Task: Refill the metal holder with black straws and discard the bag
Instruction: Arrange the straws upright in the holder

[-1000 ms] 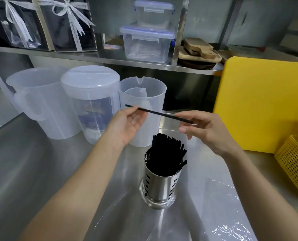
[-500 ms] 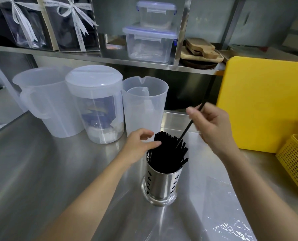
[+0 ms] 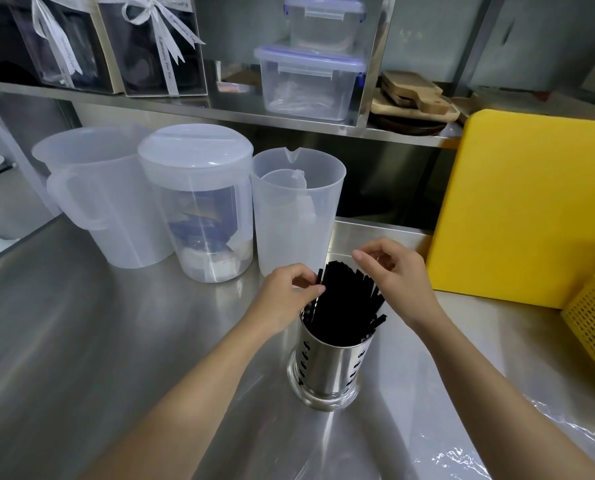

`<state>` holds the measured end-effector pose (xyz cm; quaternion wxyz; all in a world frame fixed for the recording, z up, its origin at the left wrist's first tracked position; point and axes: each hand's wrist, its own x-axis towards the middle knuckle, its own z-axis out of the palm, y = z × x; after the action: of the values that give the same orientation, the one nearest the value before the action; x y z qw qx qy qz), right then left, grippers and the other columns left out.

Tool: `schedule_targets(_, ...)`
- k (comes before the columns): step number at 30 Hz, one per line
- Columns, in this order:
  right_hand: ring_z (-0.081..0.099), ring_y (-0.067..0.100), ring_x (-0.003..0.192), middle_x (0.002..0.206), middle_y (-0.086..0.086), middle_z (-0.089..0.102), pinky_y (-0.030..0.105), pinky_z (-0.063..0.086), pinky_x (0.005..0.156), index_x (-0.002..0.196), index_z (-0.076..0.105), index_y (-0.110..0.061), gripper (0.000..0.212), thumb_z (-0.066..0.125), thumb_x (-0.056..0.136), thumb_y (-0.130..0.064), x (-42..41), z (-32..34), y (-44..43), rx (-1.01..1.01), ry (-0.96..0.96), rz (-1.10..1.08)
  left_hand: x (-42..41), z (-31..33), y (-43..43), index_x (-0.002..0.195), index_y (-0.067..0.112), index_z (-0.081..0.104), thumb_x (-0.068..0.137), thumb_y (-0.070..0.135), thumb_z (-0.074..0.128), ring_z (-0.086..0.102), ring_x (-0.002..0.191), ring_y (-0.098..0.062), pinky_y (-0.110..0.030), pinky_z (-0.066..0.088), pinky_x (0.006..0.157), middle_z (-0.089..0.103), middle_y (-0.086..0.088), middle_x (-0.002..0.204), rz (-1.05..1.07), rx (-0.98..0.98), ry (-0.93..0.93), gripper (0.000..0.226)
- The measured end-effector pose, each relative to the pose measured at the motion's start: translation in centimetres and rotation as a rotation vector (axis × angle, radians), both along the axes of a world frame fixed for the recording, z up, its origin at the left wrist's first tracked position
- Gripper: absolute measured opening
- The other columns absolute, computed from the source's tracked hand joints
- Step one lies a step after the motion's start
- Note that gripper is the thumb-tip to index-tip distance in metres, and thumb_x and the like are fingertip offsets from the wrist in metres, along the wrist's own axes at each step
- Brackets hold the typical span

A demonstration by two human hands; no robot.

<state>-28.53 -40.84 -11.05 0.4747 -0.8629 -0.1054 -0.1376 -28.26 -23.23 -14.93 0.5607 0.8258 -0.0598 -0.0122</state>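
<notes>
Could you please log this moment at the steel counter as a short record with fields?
holder: perforated metal holder, upright on steel counter
contents: black straws, packed, tops fanned
left hand: fingertips pinching straw at bundle's left edge
right hand: above straw tops, fingers loosely curled, empty
bag: clear plastic bag, flat on counter, lower right

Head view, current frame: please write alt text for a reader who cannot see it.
Two bare hands, left hand and right hand, touch black straws standing in a perforated metal holder on a steel counter. A clear plastic bag lies at lower right; three translucent pitchers stand behind.
</notes>
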Motion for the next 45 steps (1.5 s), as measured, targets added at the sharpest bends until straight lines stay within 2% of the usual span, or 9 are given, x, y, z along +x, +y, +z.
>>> schedule_targets(5,0.060,0.014,0.081,0.078,-0.006,0.063,0.034,0.052,0.071,0.085,0.064,-0.020,0.011,0.058,0.088,-0.028,0.2,-0.7,0.2,-0.003,0.039,0.019,-0.1,-0.2,-0.3,0.078,0.019,0.065,0.077,0.018,0.070,0.059,0.082,-0.008,-0.005,0.040,0.067,0.066,0.003,0.084,-0.013,0.057,-0.007,0.005)
schedule_targets(9,0.061,0.016,0.081,0.079,-0.004,0.064,0.039,0.053,0.072,0.085,0.065,-0.019,0.009,0.058,0.087,-0.024,0.3,-0.9,0.3,-0.016,0.048,0.053,-0.1,-0.6,-0.4,0.079,0.019,0.062,0.080,0.020,0.067,0.055,0.096,-0.010,-0.019,0.040,0.085,0.060,0.004,0.095,-0.011,0.111,-0.047,0.005)
schedule_targets(18,0.061,0.017,0.080,0.075,-0.009,0.062,0.037,0.054,0.072,0.077,0.061,-0.028,0.012,0.059,0.087,-0.023,0.6,-1.3,0.3,0.001,0.078,0.060,0.0,-0.5,-1.0,0.076,0.018,0.060,0.079,0.025,0.067,0.058,0.090,-0.017,-0.028,0.044,0.079,0.063,0.000,0.091,-0.068,0.166,-0.019,0.011)
schedule_targets(21,0.062,0.018,0.080,0.076,-0.008,0.063,0.036,0.055,0.071,0.077,0.062,-0.029,0.011,0.060,0.086,-0.022,0.6,-1.2,0.2,-0.007,0.096,0.080,-0.1,-0.3,-1.0,0.079,0.016,0.058,0.083,0.024,0.062,0.055,0.095,-0.018,-0.030,0.042,0.086,0.058,0.001,0.093,-0.083,0.241,-0.082,0.010)
schedule_targets(26,0.061,0.020,0.078,0.075,-0.009,0.063,0.038,0.053,0.072,0.081,0.066,-0.022,0.004,0.064,0.083,-0.020,0.9,-1.2,0.2,-0.024,0.116,0.097,-0.3,0.3,-1.3,0.079,0.017,0.056,0.080,0.029,0.065,0.056,0.090,-0.019,-0.035,0.046,0.083,0.056,0.002,0.090,-0.068,0.355,-0.127,0.016)
schedule_targets(32,0.061,0.029,0.080,0.080,0.005,0.066,0.045,0.053,0.075,0.083,0.067,-0.014,0.006,0.065,0.082,-0.019,1.1,-1.2,0.0,-0.027,0.130,0.127,0.1,0.5,-1.3,0.078,0.011,0.055,0.085,0.030,0.059,0.056,0.090,-0.026,-0.040,0.042,0.088,0.055,-0.003,0.093,-0.160,0.484,-0.129,0.020)
schedule_targets(35,0.060,0.024,0.080,0.083,0.005,0.066,0.039,0.052,0.075,0.088,0.068,-0.021,0.006,0.065,0.082,-0.022,1.2,-0.9,-0.2,-0.078,0.125,0.167,0.2,0.3,-0.8,0.087,0.005,0.062,0.085,0.026,0.059,0.054,0.101,-0.023,-0.044,0.042,0.094,0.058,-0.005,0.102,-0.177,0.399,-0.126,0.021)
schedule_targets(40,0.055,-0.006,0.082,0.080,-0.016,0.059,0.006,0.041,0.072,0.093,0.074,-0.021,0.014,0.065,0.082,-0.021,0.9,-0.7,0.0,-0.125,0.063,0.228,0.2,0.6,-0.8,0.092,0.006,0.065,0.085,0.020,0.056,0.052,0.107,-0.021,-0.043,0.043,0.094,0.057,-0.004,0.108,-0.187,0.388,-0.130,0.018)
schedule_targets(45,0.055,0.013,0.079,0.080,-0.002,0.061,0.019,0.045,0.071,0.078,0.069,-0.018,0.005,0.066,0.081,-0.021,1.0,-0.3,0.7,-0.146,0.030,0.160,0.0,1.4,-1.0,0.094,0.007,0.066,0.087,0.020,0.055,0.047,0.112,-0.020,-0.033,0.037,0.095,0.061,-0.006,0.109,-0.189,0.390,-0.164,0.017)
